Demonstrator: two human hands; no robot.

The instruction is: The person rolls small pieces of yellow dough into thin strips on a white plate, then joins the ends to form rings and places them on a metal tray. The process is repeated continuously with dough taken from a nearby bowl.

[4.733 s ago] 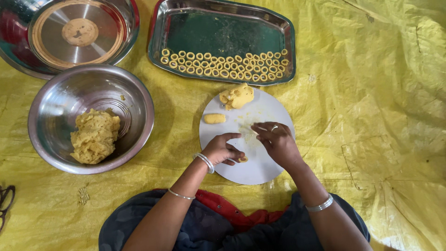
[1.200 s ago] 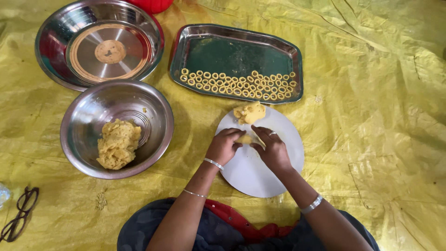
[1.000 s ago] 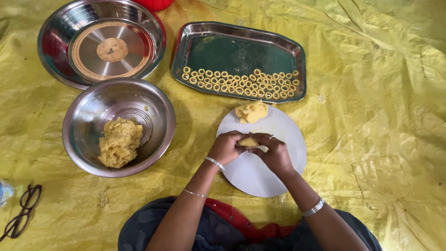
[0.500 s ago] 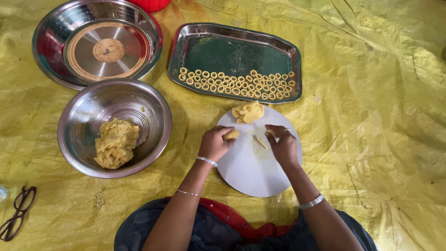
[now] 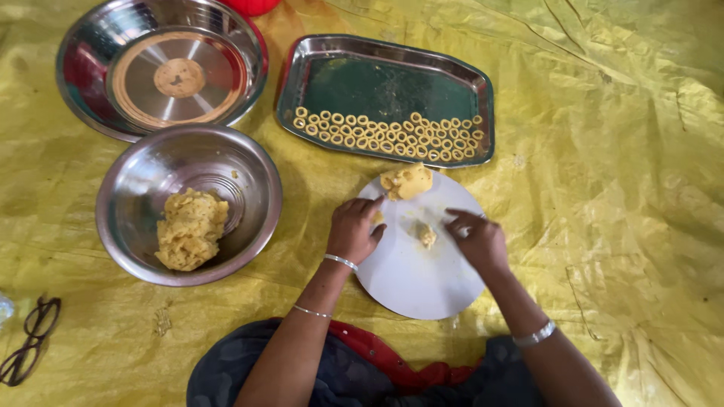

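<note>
Since half a second ago the hands have parted; left hand (image 5: 354, 230) pinches dough, right hand (image 5: 477, 240) open beside the small dough piece (image 5: 426, 234) on the white plate (image 5: 418, 279), clearing rolling space

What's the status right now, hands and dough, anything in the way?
Left hand curled on white board, touching big dough lump. Right hand open beside small dough piece. Nothing between them.
</note>
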